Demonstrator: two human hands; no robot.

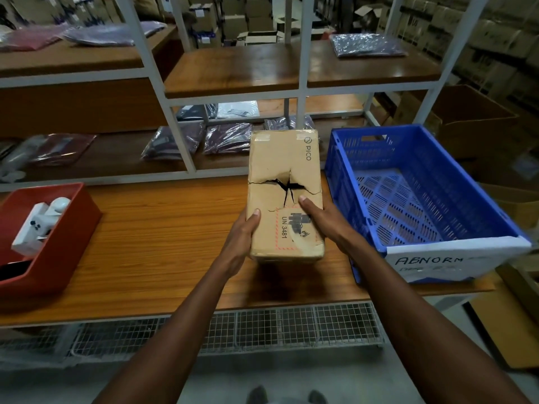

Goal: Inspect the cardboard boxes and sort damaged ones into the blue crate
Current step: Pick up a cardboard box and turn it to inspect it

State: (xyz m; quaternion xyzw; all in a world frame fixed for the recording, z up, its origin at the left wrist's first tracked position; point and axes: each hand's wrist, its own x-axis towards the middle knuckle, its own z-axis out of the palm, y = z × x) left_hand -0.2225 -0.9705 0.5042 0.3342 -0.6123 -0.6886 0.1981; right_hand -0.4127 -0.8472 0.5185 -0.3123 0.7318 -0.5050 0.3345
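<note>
Head view: you hold the long brown cardboard box (284,196) above the wooden bench (151,237), your left hand (240,243) and right hand (320,223) gripping its near end, thumbs on top, other fingers hidden beneath. The top face is torn open mid-length, so it looks damaged. Support it from below, swing it right, and lower it flat into the blue slatted plastic crate (431,182) just beside it.

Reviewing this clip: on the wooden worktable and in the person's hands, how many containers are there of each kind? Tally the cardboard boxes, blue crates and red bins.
Cardboard box, torn on top, held in left hand and right hand: 1
Blue crate, labelled "ABNORM": 1
Red bin, holding white items: 1
Total: 3
</note>
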